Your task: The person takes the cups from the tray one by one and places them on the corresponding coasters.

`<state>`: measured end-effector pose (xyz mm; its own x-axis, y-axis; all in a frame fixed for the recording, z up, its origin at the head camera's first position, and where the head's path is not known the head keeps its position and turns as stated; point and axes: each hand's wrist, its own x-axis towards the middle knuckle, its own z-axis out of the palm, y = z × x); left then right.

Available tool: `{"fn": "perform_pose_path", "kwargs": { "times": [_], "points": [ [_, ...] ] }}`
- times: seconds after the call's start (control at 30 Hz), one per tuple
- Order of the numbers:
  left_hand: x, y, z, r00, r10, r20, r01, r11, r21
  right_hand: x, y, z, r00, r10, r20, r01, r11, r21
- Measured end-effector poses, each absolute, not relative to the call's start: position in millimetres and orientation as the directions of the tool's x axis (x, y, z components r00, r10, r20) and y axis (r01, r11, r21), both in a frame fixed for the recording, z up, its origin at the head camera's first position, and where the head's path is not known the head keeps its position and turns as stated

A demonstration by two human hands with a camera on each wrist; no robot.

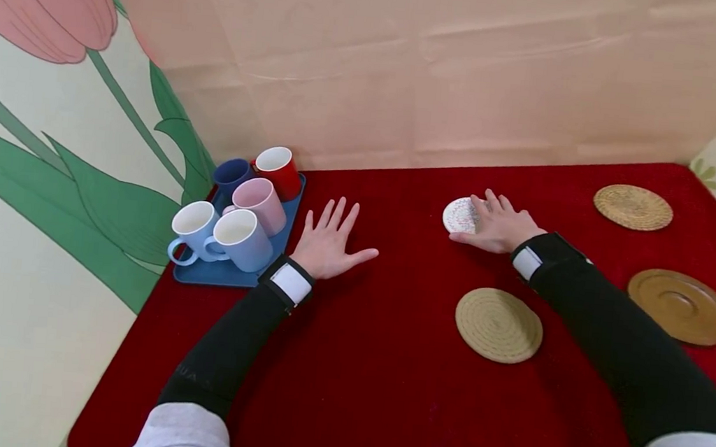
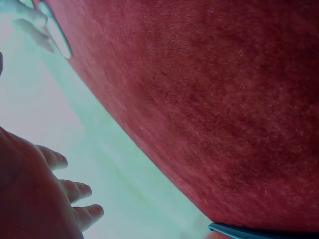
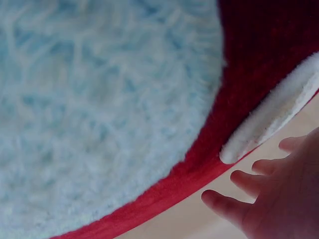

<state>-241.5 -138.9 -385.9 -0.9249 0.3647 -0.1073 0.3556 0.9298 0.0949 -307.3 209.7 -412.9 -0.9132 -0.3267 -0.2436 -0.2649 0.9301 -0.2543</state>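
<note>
My left hand (image 1: 327,246), fingers spread, is over the red cloth just right of a blue tray (image 1: 221,277). On that tray are several mugs: two light blue mugs (image 1: 245,243), a pink mug (image 1: 266,208), a red mug (image 1: 282,179) and a dark blue mug (image 1: 232,175). My right hand (image 1: 499,224) reaches over a small round white patterned coaster (image 1: 458,216) and hides its right part. In the right wrist view the fingers (image 3: 224,204) are extended and show apart from the coaster (image 3: 271,112). Neither hand holds anything.
A round beige coiled mat (image 1: 498,326) lies nearer the front, below the right wrist. To the right are a brown round plate-like disc (image 1: 682,309) and a woven tan mat (image 1: 633,207). Behind the red-covered table (image 1: 353,363) stands a peach backdrop (image 1: 438,82).
</note>
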Motion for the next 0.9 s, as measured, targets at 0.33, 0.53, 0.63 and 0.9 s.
{"fn": "perform_pose_path", "kwargs": {
  "times": [0.33,0.53,0.63,0.9],
  "points": [
    [-241,-140,-388,-0.922,0.369,-0.115,0.359,0.928,0.100,-307,208,-412,-0.919,-0.302,-0.254,-0.245,0.941,-0.233],
    [-241,-141,-390,-0.921,0.365,-0.135,0.351,0.929,0.117,-310,206,-414,-0.928,-0.289,-0.236,-0.240,0.947,-0.215],
    [-241,-142,-391,-0.920,0.358,-0.162,0.340,0.932,0.127,-312,205,-414,-0.932,-0.279,-0.230,-0.231,0.949,-0.216],
    [-241,-150,-397,-0.889,0.335,-0.312,0.312,0.942,0.123,-318,201,-411,-0.934,-0.251,-0.253,-0.193,0.953,-0.235]
  ]
}}
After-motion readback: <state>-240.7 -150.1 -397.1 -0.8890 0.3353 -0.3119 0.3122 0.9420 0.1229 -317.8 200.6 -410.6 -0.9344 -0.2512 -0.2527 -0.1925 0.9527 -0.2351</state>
